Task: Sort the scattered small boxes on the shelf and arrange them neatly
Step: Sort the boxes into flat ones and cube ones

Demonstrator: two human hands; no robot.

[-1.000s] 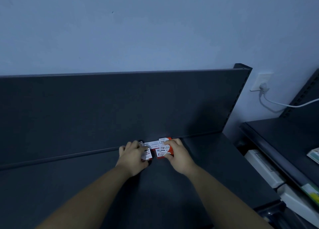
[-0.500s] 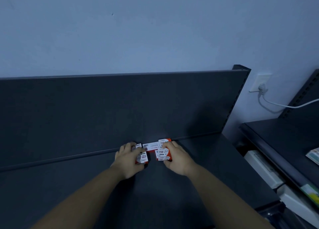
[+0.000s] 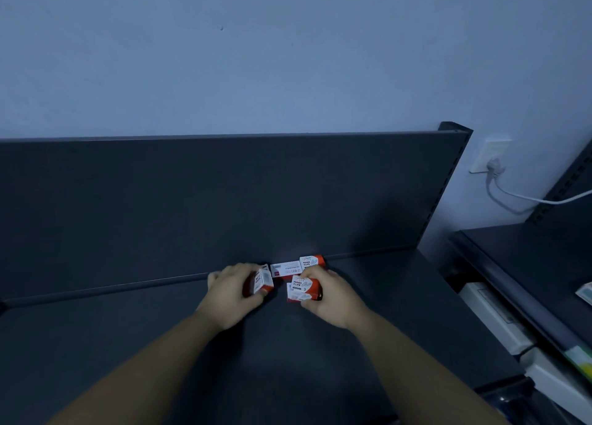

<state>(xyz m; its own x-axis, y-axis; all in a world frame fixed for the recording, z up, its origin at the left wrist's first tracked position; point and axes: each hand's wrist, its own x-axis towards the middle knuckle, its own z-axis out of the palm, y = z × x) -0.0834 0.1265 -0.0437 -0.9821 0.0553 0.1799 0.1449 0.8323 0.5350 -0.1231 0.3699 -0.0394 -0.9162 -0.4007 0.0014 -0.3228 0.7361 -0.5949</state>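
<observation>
On my feed a pale blue wall fills the top, above a dark shelf whose upright back panel runs across the view. A second shelf unit stands at the right, past a wall socket with a white cable. The left hand and right hand sit close together, not touching, near the foot of the panel. The left hand grips the tipped box, which is turned on edge. The right hand pinches the paper-clip box, label up; in this dim light I can't tell whether it rests on the shelf. Behind, between the hands, the white-label box and the red-end box lie side by side against the panel.
</observation>
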